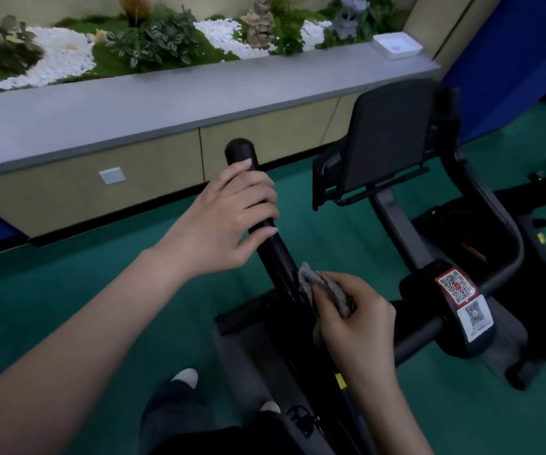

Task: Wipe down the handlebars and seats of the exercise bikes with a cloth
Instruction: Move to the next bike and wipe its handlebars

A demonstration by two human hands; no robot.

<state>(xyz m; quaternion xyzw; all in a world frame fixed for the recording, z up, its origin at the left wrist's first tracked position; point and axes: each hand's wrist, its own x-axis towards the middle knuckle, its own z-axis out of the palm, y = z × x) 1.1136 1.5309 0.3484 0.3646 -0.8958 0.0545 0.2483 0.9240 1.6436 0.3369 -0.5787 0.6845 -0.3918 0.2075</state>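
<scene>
Left hand [232,218] wrapped around upper grip of black handlebar [276,254], just below its rounded end. Right hand [360,326] lower down, fingers pinched on crumpled grey cloth [327,287], cloth pressed against the bar's lower stretch. Console [393,139] stands to the right. Green floor [68,290] beneath the bike.

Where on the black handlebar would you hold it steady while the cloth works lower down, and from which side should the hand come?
Grip the handlebar on its upper stretch, just under the rounded end cap, coming from the left as the left hand does. The bar is round, so fingers can wrap it, and this leaves the lower part free for the cloth in the right hand.
</scene>
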